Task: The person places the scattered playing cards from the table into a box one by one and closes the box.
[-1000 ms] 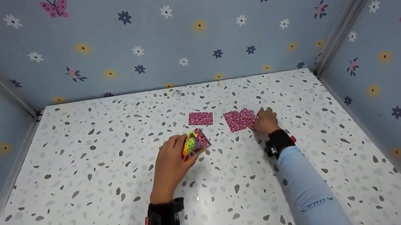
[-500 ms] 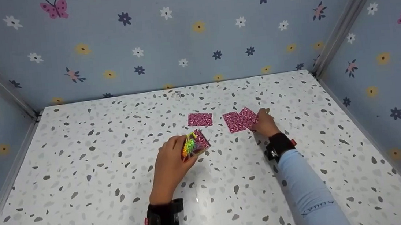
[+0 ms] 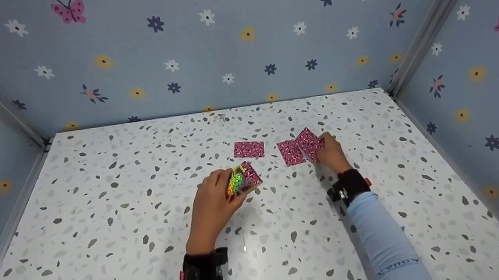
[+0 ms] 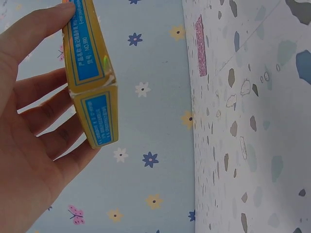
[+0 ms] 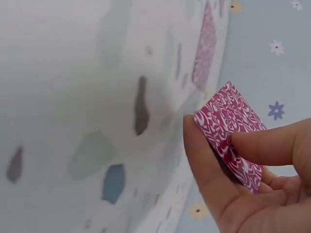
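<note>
My left hand grips a small card box with gold-and-blue printed sides, its thumb along one edge. In the head view the box's upper face shows a shiny rainbow patch and a pink patterned part. At right, my right hand pinches a pink-and-white patterned playing card between thumb and fingers, and the card bends a little under the thumb. Seen from the head, that card tilts up and overlaps a second pink card on the table. A third pink card lies flat beyond the box.
The white speckled table runs back to a blue wall printed with flowers and butterflies. Side panels rise along the left and right edges, with grey posts at the corners.
The card in my right hand has tilted up from the table, its far corner rising, and the right-hand fingers have drawn together on it. My left hand and the box stay almost still.
</note>
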The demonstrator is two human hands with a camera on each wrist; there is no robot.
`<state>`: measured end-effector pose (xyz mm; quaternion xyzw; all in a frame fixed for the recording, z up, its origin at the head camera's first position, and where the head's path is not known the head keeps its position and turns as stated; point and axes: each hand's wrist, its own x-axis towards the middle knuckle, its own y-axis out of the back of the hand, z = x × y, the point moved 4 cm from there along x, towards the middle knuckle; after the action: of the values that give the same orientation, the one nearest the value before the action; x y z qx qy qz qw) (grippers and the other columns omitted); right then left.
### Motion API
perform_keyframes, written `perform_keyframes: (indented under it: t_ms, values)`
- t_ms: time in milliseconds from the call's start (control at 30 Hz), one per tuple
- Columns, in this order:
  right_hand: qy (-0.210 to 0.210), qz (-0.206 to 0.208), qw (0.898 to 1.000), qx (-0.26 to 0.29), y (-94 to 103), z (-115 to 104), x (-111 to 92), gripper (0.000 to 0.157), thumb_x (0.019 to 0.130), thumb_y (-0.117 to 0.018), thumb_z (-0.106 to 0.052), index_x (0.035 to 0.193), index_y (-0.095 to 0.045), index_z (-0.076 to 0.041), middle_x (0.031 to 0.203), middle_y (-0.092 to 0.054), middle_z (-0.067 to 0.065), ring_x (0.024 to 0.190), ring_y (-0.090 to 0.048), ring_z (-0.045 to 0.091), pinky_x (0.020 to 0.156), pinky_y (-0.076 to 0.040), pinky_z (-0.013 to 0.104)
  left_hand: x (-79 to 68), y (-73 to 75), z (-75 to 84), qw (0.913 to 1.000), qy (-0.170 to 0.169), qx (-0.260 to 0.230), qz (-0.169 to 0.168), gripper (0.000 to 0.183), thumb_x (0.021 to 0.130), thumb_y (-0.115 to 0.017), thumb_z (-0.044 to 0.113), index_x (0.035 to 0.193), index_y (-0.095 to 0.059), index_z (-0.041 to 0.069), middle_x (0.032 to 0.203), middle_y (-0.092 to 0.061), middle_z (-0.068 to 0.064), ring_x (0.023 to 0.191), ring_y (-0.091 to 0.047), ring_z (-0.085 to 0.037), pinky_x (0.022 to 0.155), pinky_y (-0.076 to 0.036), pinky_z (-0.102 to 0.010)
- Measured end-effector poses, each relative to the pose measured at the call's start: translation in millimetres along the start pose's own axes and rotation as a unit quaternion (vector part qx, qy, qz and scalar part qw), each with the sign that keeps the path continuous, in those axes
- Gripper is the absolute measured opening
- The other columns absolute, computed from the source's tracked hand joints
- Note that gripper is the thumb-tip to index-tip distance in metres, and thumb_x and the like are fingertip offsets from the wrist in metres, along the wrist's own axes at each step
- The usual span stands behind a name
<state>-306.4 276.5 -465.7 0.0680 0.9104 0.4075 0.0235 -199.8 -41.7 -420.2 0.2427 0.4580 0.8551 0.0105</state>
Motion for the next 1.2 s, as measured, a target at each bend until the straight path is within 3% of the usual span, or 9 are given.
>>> perform_keyframes:
  t_ms: [133,200,267,333,367,433,500,867,1200]
  values:
    - [0.018,0.012,1.000,0.020,1.1,-16,-4,0.032,0.083,-0.046,0.004,0.115,-0.047,0.002,0.083,-0.051,0.010,0.072,-0.047,0.020,0.061,-0.039,0.028,0.1,-0.6,0.2,1.0000,0.000,-0.002,-0.001,0.061,0.076,-0.076,0.035,0.125,-0.057,0.004,0.116,-0.058,-0.011,0.102,-0.057,-0.028,0.087,-0.047,-0.040]
    - [0.034,0.019,0.999,0.025,1.4,-25,-6,0.034,0.084,-0.048,0.005,0.118,-0.048,0.000,0.081,-0.053,0.010,0.069,-0.048,0.019,0.078,-0.046,0.035,0.1,-1.1,0.1,1.0000,0.001,-0.003,-0.001,0.061,0.076,-0.076,0.035,0.125,-0.057,0.004,0.116,-0.058,-0.011,0.102,-0.057,-0.027,0.087,-0.048,-0.040]
    - [0.045,0.019,0.998,0.028,2.0,-33,-10,0.038,0.084,-0.049,0.005,0.122,-0.048,-0.001,0.084,-0.057,0.013,0.071,-0.052,0.022,0.101,-0.036,0.047,0.0,-2.0,0.2,1.0000,0.002,-0.002,-0.004,0.062,0.076,-0.076,0.035,0.125,-0.057,0.004,0.117,-0.058,-0.011,0.103,-0.057,-0.027,0.087,-0.048,-0.039]
    - [0.052,0.016,0.998,0.029,2.5,-41,-13,0.041,0.085,-0.049,0.005,0.125,-0.048,-0.002,0.091,-0.060,0.017,0.076,-0.053,0.023,0.102,-0.035,0.046,0.0,-2.7,0.0,1.0000,0.005,-0.002,-0.006,0.062,0.075,-0.076,0.035,0.125,-0.056,0.004,0.117,-0.058,-0.011,0.103,-0.056,-0.027,0.088,-0.048,-0.040]
    - [0.055,0.016,0.998,0.029,2.7,-44,-15,0.041,0.085,-0.049,0.004,0.126,-0.048,-0.003,0.093,-0.061,0.018,0.078,-0.053,0.023,0.102,-0.036,0.045,0.0,-3.0,-0.1,1.0000,0.005,-0.003,-0.006,0.061,0.075,-0.076,0.034,0.125,-0.056,0.004,0.117,-0.058,-0.011,0.103,-0.056,-0.027,0.088,-0.048,-0.040]
    - [0.062,0.013,0.997,0.035,3.3,-51,-18,0.042,0.085,-0.048,0.005,0.127,-0.049,-0.004,0.100,-0.062,0.019,0.080,-0.053,0.023,0.083,-0.043,0.034,0.2,-3.3,0.0,0.9999,0.006,-0.002,-0.009,0.061,0.076,-0.076,0.035,0.125,-0.056,0.004,0.117,-0.058,-0.011,0.103,-0.056,-0.026,0.087,-0.048,-0.039]
    - [0.074,0.015,0.996,0.042,4.1,-58,-22,0.042,0.086,-0.048,0.005,0.126,-0.050,-0.004,0.103,-0.062,0.020,0.078,-0.050,0.021,0.064,-0.038,0.028,0.4,-3.5,0.2,0.9999,0.006,-0.003,-0.010,0.061,0.075,-0.076,0.035,0.125,-0.056,0.004,0.117,-0.057,-0.011,0.103,-0.056,-0.026,0.086,-0.048,-0.039]
    - [0.132,0.018,0.984,0.115,10.0,-93,-53,0.030,0.086,-0.053,0.004,0.116,-0.051,-0.002,0.108,-0.062,0.018,0.077,-0.059,0.022,0.057,-0.049,0.025,0.1,-4.1,0.8,1.0000,0.000,-0.002,-0.007,0.062,0.074,-0.078,0.032,0.125,-0.056,0.004,0.118,-0.058,-0.011,0.103,-0.057,-0.027,0.086,-0.048,-0.040]
    - [0.156,-0.055,0.959,0.229,9.1,-115,-78,0.037,0.090,-0.058,-0.003,0.126,-0.053,-0.009,0.115,-0.059,0.017,0.064,-0.062,0.019,0.057,-0.054,0.031,0.5,-3.4,0.7,0.9999,0.005,-0.004,-0.012,0.063,0.074,-0.077,0.035,0.125,-0.056,0.004,0.118,-0.058,-0.011,0.104,-0.056,-0.026,0.087,-0.048,-0.040]
